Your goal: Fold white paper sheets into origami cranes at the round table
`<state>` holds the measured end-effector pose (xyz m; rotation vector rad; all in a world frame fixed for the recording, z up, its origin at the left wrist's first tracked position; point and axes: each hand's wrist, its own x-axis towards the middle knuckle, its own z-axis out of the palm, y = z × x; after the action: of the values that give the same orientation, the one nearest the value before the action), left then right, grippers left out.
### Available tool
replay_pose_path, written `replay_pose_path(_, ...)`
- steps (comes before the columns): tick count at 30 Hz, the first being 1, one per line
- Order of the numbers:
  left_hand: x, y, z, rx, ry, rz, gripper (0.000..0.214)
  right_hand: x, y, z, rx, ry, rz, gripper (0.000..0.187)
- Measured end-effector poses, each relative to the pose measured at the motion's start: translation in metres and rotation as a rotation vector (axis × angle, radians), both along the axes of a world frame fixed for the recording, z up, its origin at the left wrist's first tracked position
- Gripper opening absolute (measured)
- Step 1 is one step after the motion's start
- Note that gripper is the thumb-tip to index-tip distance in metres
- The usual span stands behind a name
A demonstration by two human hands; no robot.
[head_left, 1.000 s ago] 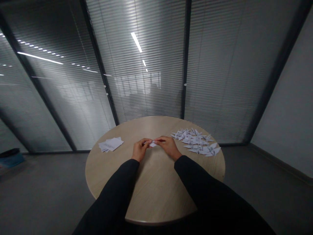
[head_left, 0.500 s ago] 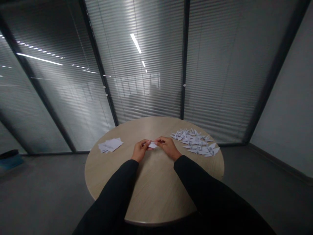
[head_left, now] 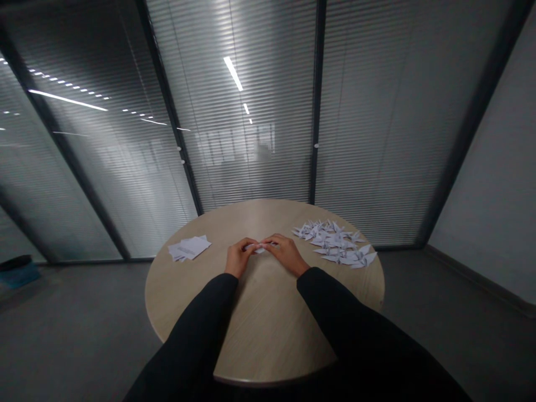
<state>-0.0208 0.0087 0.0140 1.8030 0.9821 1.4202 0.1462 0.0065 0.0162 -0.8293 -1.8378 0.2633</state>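
A small piece of folded white paper (head_left: 260, 250) is pinched between my two hands above the middle of the round table (head_left: 268, 335). My left hand (head_left: 240, 257) grips its left side, thumb and fingers together. On the other side my right hand (head_left: 287, 253) holds it the same way, and the thumbs nearly meet. Fingers cover most of the paper, so its folded shape is hard to make out. Several white folded paper cranes (head_left: 339, 245) lie in rows to the right of my right hand. Loose white paper sheets (head_left: 190, 248) lie in a small overlapping stack to the left.
Behind the table stands a glass partition with blinds (head_left: 259, 178) and dark frame posts. A blue bin (head_left: 19, 273) is on the floor at the far left. A plain wall (head_left: 498, 184) rises on the right.
My thumbs have come closer together over the paper, and less of its white surface shows now. The cranes and the sheets have stayed put.
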Motion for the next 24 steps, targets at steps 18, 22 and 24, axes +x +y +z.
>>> replay_pose_path(18,0.0015,0.0005,0.0058,-0.095,-0.084,-0.002,0.028,0.0008,-0.0003,0.0023,-0.112,0.025,0.041,0.018)
replay_pose_path(22,-0.0017,0.0051,0.0052,-0.196,-0.173,0.002,0.030,0.0017,0.0028,-0.0012,-0.200,0.096,0.053,0.019)
replay_pose_path(24,-0.0038,0.0071,0.0043,-0.238,-0.218,0.003,0.032,0.0027,0.0050,-0.0036,-0.220,0.128,0.065,0.020)
